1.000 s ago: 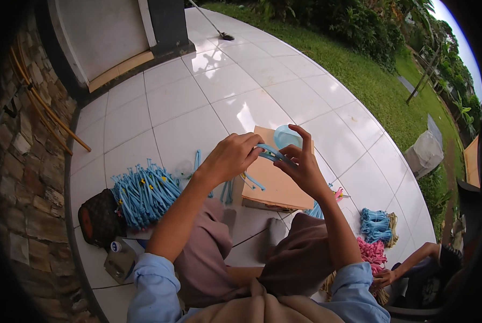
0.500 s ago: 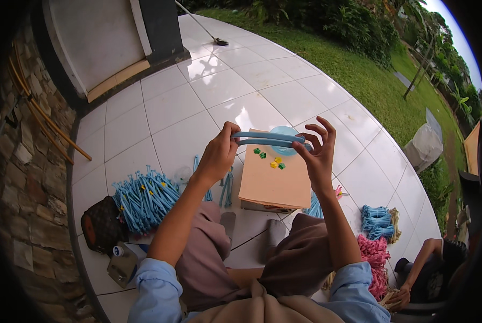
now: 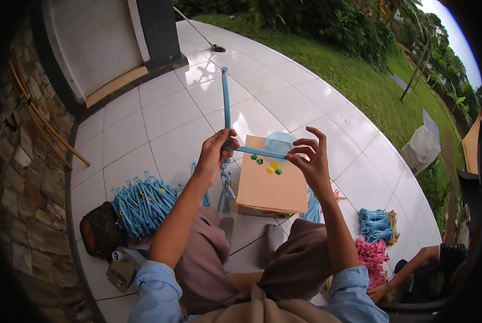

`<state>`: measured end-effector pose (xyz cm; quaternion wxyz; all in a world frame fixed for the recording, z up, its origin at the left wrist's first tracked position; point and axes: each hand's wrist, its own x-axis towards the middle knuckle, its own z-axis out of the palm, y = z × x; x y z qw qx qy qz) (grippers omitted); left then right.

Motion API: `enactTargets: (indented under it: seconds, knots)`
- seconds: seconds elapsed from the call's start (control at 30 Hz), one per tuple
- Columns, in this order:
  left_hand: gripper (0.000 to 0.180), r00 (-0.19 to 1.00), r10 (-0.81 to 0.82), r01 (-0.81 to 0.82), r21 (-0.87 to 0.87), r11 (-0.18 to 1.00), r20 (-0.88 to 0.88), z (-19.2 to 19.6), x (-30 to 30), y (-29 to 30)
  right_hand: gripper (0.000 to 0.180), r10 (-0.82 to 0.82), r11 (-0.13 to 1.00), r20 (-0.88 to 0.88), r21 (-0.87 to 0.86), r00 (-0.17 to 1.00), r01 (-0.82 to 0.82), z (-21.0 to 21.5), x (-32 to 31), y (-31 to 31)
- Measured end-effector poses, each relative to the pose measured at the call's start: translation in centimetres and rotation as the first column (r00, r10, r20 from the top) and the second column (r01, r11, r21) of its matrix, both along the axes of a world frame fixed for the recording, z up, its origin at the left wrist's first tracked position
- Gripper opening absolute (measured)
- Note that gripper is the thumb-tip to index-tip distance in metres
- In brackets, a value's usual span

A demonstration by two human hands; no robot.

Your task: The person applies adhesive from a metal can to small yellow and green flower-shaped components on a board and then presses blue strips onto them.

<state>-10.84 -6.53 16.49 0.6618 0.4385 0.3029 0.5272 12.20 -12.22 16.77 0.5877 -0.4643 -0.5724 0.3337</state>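
Note:
In front of me, my left hand [image 3: 214,155] is closed around blue, tube-like strips. One blue strip [image 3: 227,99] stands up from its fingers, ending in a small knob. A second blue length [image 3: 263,153] runs across to my right hand [image 3: 313,161], which pinches its end between thumb and finger, the other fingers raised. Whether the two lengths are one piece is hidden in my left fist. Below lies a cardboard box [image 3: 273,188] bearing a light blue dish [image 3: 279,142], green flower-shaped pieces [image 3: 256,159] and yellow ones [image 3: 273,168].
A heap of blue strips [image 3: 144,204] lies left, beside a brown bag [image 3: 102,227] and a white-capped container [image 3: 121,269]. Right are blue bundles [image 3: 375,224] and pink bundles [image 3: 371,257], with another person's arm [image 3: 410,269] reaching there. A broom [image 3: 217,48] rests far off on the tiles.
Two strips lay side by side between my hands; now one points upward from my left hand and the other stays stretched to the right. The other person's hand shifted left.

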Motion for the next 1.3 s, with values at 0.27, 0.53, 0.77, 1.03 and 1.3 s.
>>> enactTargets:
  seconds: [0.27,0.53,0.77,1.03,1.3]
  knots:
    - [0.031,0.859,-0.123,0.261,0.218,0.94,-0.497,0.0,0.5,-1.4,0.071,0.107,0.986,-0.348,-0.083,0.931,-0.144,-0.4,-1.0,0.7]
    - [0.031,0.761,-0.12,0.291,0.17,0.942,-0.637,-0.3,0.4,-1.8,0.066,-0.033,0.995,-0.463,-0.096,0.885,-0.013,-1.0,-0.3,2.4]
    - [0.03,0.659,0.012,0.115,0.116,0.987,-0.752,-3.7,-0.5,1.1,0.024,0.066,0.972,0.467,-0.228,0.882,0.048,-13.6,3.5,6.3]
    - [0.032,0.631,-0.015,0.106,0.066,0.992,-0.776,-3.4,-0.1,1.4,0.036,0.124,0.982,0.776,-0.005,0.618,-0.19,-16.3,1.7,7.5]
    - [0.03,0.695,-0.075,0.149,0.041,0.988,-0.715,-4.5,-0.9,2.4,0.038,0.255,0.967,0.727,-0.202,0.638,-0.157,-15.7,-0.3,7.4]
